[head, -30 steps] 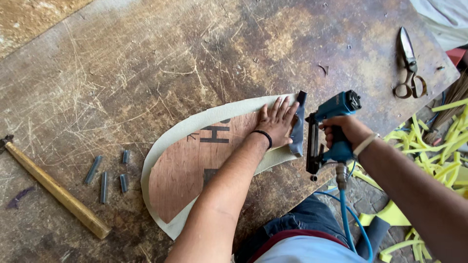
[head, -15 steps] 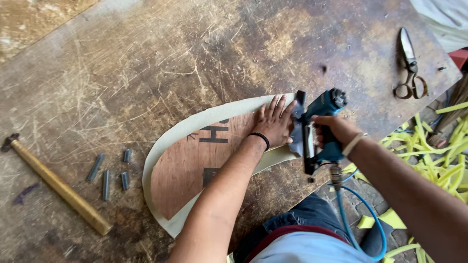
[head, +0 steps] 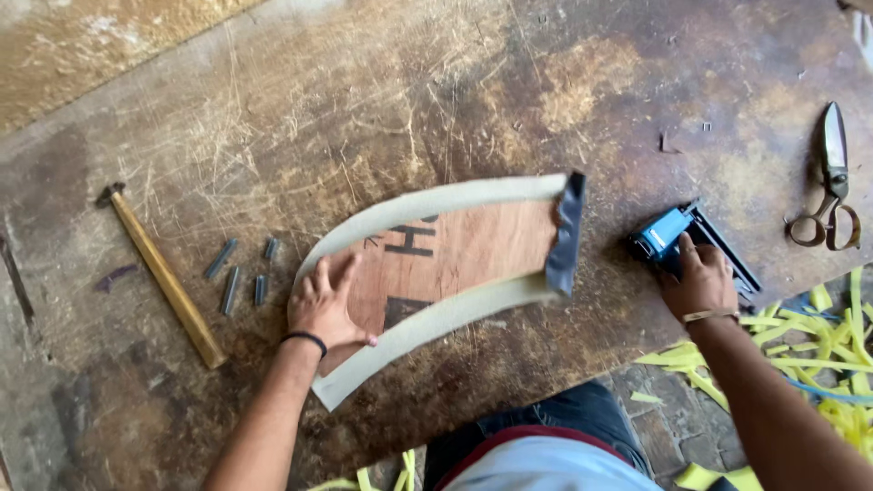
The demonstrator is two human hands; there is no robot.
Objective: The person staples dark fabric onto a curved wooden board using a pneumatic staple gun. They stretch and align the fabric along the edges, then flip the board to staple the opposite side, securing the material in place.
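A curved brown plywood piece (head: 455,250) with cream fabric folded over its edges lies on the worn wooden workbench (head: 364,109); a dark strip (head: 568,232) covers its right end. My left hand (head: 326,305) presses flat on its left end, a black band on the wrist. My right hand (head: 700,282) rests on a blue pneumatic staple gun (head: 677,238) lying on the bench to the right of the piece, fingers wrapped over its body.
A wooden-handled hammer (head: 164,273) lies at the left, with several grey staple strips (head: 241,277) beside it. Scissors (head: 829,182) sit at the far right. Yellow-green fabric scraps (head: 818,364) litter the floor past the bench's near edge.
My left hand has slid from the piece's right end to its left end. My right hand has lowered the staple gun onto the bench, away from the piece. The view has shifted.
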